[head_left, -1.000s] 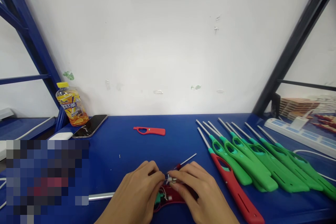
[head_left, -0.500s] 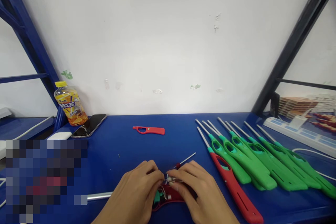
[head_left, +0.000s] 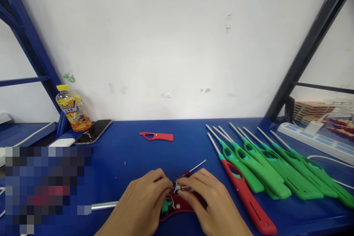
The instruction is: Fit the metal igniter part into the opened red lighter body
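Note:
An opened red lighter casing (head_left: 181, 207) lies at the front middle, with a green part (head_left: 166, 206) and thin white wires inside and a metal tube (head_left: 105, 205) reaching left. My right hand (head_left: 206, 195) pinches a small clear and metallic part (head_left: 182, 187) above the casing. Closed at the casing's left side, my left hand (head_left: 148, 197) has its fingertips near that part; what they grip is too small to make out. Behind my right hand lies a screwdriver (head_left: 197, 165) with a thin metal shaft.
A red casing half (head_left: 163, 137) lies farther back. Several green lighters (head_left: 293, 177) and one red lighter (head_left: 246, 195) are at the right, before a power strip (head_left: 320, 142). A bottle (head_left: 74, 112) and phone (head_left: 94, 132) stand and lie at the back left.
My hands have stayed almost in place, with only a slight shift of the right fingers and the small part. The view has moved very slightly.

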{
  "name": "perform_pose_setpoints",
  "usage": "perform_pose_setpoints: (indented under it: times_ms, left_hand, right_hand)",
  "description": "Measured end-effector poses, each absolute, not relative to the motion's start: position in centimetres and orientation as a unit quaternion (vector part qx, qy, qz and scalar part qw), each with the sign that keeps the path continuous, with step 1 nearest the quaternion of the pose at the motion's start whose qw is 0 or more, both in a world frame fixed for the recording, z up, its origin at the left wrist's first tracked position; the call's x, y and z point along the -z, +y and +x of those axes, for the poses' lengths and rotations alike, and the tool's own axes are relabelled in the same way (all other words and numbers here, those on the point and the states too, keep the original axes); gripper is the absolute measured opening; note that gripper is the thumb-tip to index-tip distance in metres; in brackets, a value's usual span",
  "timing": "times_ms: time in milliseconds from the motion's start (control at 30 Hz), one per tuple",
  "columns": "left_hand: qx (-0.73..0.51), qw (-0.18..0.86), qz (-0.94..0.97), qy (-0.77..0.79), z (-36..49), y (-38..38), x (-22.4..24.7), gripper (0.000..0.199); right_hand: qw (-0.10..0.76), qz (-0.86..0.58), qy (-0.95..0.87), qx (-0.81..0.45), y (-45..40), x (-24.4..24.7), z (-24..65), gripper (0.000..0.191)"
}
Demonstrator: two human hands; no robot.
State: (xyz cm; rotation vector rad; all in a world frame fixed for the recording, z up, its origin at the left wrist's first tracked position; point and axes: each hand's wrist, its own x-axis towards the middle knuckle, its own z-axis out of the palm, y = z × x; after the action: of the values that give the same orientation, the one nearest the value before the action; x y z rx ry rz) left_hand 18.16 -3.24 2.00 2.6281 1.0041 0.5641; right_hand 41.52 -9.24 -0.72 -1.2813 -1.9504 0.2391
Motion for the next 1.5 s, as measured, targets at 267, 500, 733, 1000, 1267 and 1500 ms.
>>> perform_pose_setpoints:
  times_ms: [267, 500, 733, 1000, 1267, 1500]
  left_hand:
    - [-0.198, 0.133, 0.909, 0.342, 18.1, -3.3, -2.1, 0.044]
    - [-0.207, 0.112, 0.914, 0.331, 18.2, -3.4, -2.2, 0.041]
    - [-0.217, 0.094, 0.918, 0.319, 18.1, -3.4, -2.1, 0.042]
    - [-0.204, 0.094, 0.923, 0.312, 18.2, -3.3, -2.2, 0.041]
    - [-0.207, 0.086, 0.926, 0.305, 18.3, -3.4, -2.0, 0.041]
    - [-0.212, 0.058, 0.93, 0.295, 18.5, -3.3, -1.9, 0.041]
  right_hand:
    - [0.388, -0.504, -0.766, -0.096, -9.4, 0.6, 41.4, 0.029]
    - [0.395, -0.5, -0.765, -0.092, -9.3, 1.0, 41.5, 0.03]
    - [0.403, -0.484, -0.771, -0.095, -9.0, 1.6, 41.6, 0.036]
    - [0.409, -0.476, -0.772, -0.099, -9.2, 1.4, 41.7, 0.036]
    - [0.411, -0.47, -0.775, -0.097, -9.1, 1.4, 41.7, 0.035]
    - [0.404, -0.473, -0.779, -0.085, -9.1, 1.3, 41.7, 0.035]
